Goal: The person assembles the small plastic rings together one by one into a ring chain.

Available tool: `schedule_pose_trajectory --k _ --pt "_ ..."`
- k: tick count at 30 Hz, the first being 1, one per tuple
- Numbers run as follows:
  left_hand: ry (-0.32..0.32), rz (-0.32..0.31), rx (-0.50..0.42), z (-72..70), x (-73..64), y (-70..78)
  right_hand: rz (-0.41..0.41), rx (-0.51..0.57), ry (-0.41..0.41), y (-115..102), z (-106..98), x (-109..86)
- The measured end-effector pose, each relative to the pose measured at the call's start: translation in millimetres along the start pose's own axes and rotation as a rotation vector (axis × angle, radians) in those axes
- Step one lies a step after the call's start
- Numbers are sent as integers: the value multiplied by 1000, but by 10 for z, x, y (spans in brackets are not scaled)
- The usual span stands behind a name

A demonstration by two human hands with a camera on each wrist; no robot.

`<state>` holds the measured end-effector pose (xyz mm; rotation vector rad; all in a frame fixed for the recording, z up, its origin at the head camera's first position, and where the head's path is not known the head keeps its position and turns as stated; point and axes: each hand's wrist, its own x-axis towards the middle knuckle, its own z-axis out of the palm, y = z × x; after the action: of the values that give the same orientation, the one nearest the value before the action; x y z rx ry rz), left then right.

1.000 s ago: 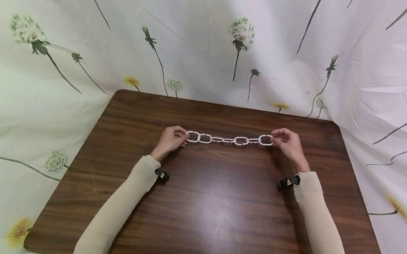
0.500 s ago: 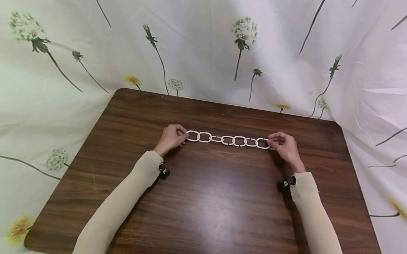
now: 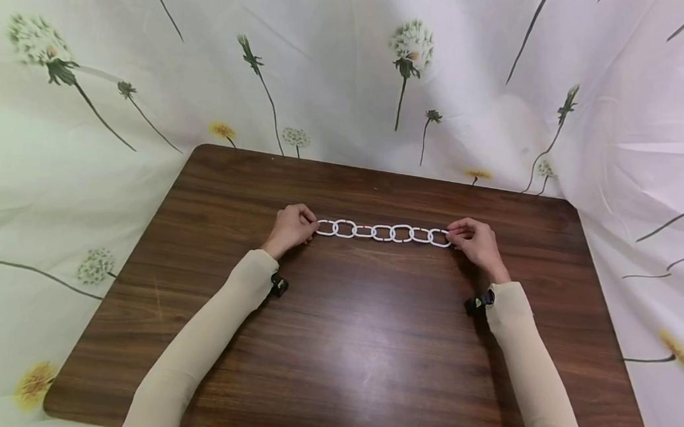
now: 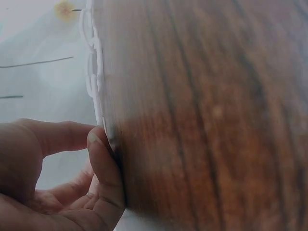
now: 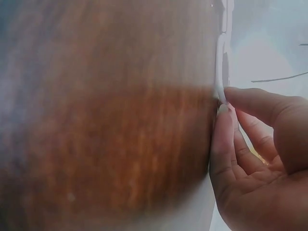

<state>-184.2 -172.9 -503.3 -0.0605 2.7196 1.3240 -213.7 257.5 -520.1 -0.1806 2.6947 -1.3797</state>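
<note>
A white chain (image 3: pixel 403 225) of several oval links stretches sideways across the far half of the wooden table, its links lying nearly flat in a row. My left hand (image 3: pixel 291 228) pinches the end link on the left between thumb and index finger. At the opposite end, my right hand (image 3: pixel 478 241) pinches the last link the same way. In the left wrist view the chain (image 4: pixel 99 72) runs up along the table surface from the pinching fingertips. The right wrist view shows the chain's end link (image 5: pixel 220 67) held at the thumb and index tips, close over the wood.
The dark brown table (image 3: pixel 333 345) has rounded corners and a glossy patch in the middle. Behind and beside it hangs a white cloth (image 3: pixel 341 61) printed with dandelions. A small black device (image 3: pixel 478 303) is strapped to each wrist.
My right hand has shifted slightly left, bringing the chain down flatter; links that stood on edge now lie over. My left hand keeps its pinch with almost no movement.
</note>
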Motion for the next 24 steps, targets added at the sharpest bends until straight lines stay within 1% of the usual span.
schedule_pose_trajectory --k 9,15,20,24 --pt "0 -12 22 20 23 -23 29 -37 -59 -14 -19 28" --pt "-16 -24 14 30 23 -28 49 -27 -87 -23 -62 29" --pt "-49 -44 10 2 0 -28 45 -54 -106 -54 -96 -26" --pt "-71 -50 54 -42 -38 -15 17 -73 -105 -106 -125 -107"
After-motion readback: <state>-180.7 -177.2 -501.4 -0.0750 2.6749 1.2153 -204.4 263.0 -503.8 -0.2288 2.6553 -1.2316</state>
